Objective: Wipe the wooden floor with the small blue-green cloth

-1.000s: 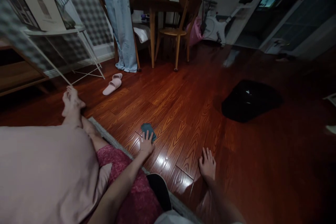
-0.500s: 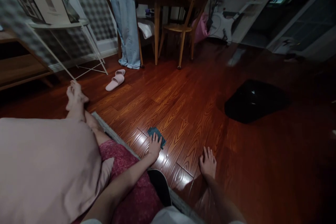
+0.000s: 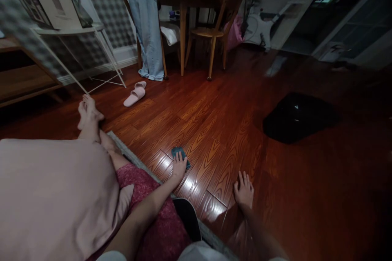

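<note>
A small teal cloth (image 3: 177,151) lies flat on the wooden floor (image 3: 214,130). My left hand (image 3: 179,164) rests on top of it, palm down with the fingers spread, and covers part of the cloth. To the right, my right hand (image 3: 244,189) is set flat on the bare floorboards, fingers apart and nothing under it that shows. A gap of floor separates the two hands.
A black glossy object (image 3: 295,118) sits on the floor at the right. Pink slippers (image 3: 135,94) lie near a chair draped with jeans (image 3: 145,24). A pale cushion (image 3: 55,195) covers my legs at the left. A wooden chair (image 3: 211,32) stands further back.
My left hand and the teal cloth have shifted slightly, up and to the left. My right hand has hardly moved.
</note>
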Demonstrator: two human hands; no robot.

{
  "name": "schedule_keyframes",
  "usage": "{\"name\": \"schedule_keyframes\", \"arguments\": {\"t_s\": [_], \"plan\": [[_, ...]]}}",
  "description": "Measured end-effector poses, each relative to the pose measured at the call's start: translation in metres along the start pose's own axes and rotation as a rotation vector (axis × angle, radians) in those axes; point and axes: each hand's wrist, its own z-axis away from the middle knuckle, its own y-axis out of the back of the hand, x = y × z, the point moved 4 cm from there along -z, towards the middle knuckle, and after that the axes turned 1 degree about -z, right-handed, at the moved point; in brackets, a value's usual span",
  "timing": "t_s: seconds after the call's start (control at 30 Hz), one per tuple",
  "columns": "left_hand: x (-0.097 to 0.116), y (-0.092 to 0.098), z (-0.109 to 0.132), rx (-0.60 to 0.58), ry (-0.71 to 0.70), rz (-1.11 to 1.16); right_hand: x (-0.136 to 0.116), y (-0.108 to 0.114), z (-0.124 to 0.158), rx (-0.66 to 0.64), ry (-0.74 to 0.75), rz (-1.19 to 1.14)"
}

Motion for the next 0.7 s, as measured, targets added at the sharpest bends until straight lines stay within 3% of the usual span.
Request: {"name": "schedule_keyframes", "arguments": {"t_s": [0.17,0.4,0.47,0.57,0.7], "plan": [[-0.018,0.005,-0.014,0.034,0.047,-0.024,0.0,0.0,0.0,0.004,0.007,0.009],[-0.098,0.024,-0.022,0.069,0.295,-0.058,0.0,0.0,0.001,0.009,0.011,0.006],[-0.11,0.026,-0.019,0.059,0.341,-0.072,0.0,0.0,0.001,0.008,0.011,0.016],[-0.096,0.018,-0.008,0.009,0.306,-0.107,0.001,-0.001,0.001,0.014,0.014,0.012],[-0.032,-0.009,0.015,-0.08,0.119,-0.116,0.003,-0.003,0.001,0.012,0.022,-0.011]]}}
